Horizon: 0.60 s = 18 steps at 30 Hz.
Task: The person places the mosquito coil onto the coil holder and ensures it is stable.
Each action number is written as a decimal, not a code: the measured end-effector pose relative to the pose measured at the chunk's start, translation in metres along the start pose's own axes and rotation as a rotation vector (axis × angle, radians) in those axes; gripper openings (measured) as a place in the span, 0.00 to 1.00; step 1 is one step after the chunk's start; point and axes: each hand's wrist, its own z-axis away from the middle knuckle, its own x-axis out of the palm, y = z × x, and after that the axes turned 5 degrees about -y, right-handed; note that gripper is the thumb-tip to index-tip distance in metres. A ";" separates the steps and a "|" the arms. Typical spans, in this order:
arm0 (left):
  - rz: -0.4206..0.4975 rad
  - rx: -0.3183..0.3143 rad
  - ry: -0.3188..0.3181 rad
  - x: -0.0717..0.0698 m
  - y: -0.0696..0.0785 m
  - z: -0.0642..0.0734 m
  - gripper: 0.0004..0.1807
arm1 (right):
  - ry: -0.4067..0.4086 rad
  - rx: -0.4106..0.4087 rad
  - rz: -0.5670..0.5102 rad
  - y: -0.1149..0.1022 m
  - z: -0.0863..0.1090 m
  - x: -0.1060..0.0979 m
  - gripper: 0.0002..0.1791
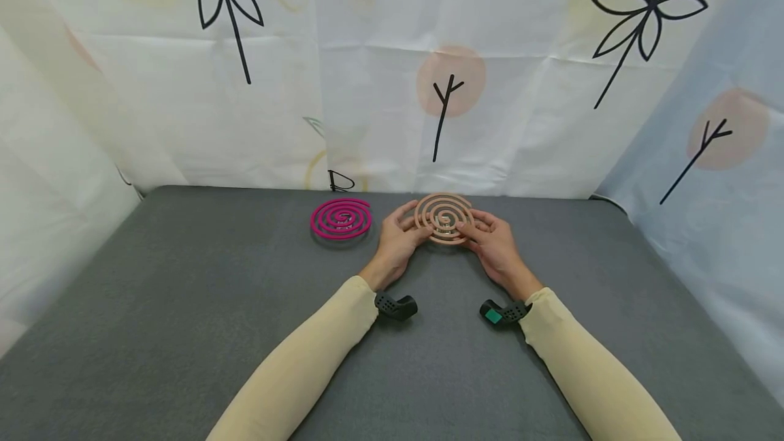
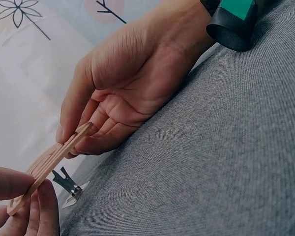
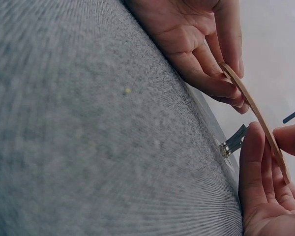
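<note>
A tan spiral mosquito coil (image 1: 445, 218) is held off the cloth by both hands. My left hand (image 1: 395, 243) pinches its left edge, thumb on top and fingers beneath. On the opposite edge, my right hand (image 1: 499, 250) pinches it the same way. Edge-on in the right wrist view, the coil (image 3: 258, 115) looks thin and flat. Below it stands a small metal coil stand (image 3: 231, 147) with upright prongs; whether they touch the coil I cannot tell. The stand (image 2: 73, 191) also shows in the left wrist view.
Left of the hands, a pink spiral mosquito coil (image 1: 341, 218) sits raised near the back edge, something shiny at its centre. Grey cloth (image 1: 214, 318) covers the table. White curtains with plant prints (image 1: 380, 87) hang behind and along both sides.
</note>
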 end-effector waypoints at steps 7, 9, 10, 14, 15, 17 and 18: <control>-0.028 -0.018 0.012 0.000 0.000 -0.001 0.38 | -0.003 0.006 0.000 0.001 -0.002 0.001 0.30; -0.034 -0.020 0.010 0.000 -0.001 -0.001 0.38 | -0.005 0.008 0.007 0.001 -0.002 0.001 0.29; -0.034 -0.021 0.008 0.000 -0.001 -0.001 0.38 | -0.007 0.008 0.011 0.001 -0.002 0.001 0.29; -0.031 -0.025 0.002 0.000 -0.001 0.000 0.38 | -0.013 0.010 0.023 0.000 -0.001 0.001 0.29; -0.032 -0.028 0.001 0.000 -0.001 0.000 0.38 | -0.012 0.011 0.023 0.000 0.000 0.001 0.29; -0.034 -0.036 0.000 0.000 0.000 0.000 0.38 | -0.008 0.013 0.020 0.000 -0.001 0.001 0.29; -0.037 -0.038 0.000 -0.001 0.000 0.000 0.38 | -0.006 0.014 0.021 0.000 -0.001 0.001 0.29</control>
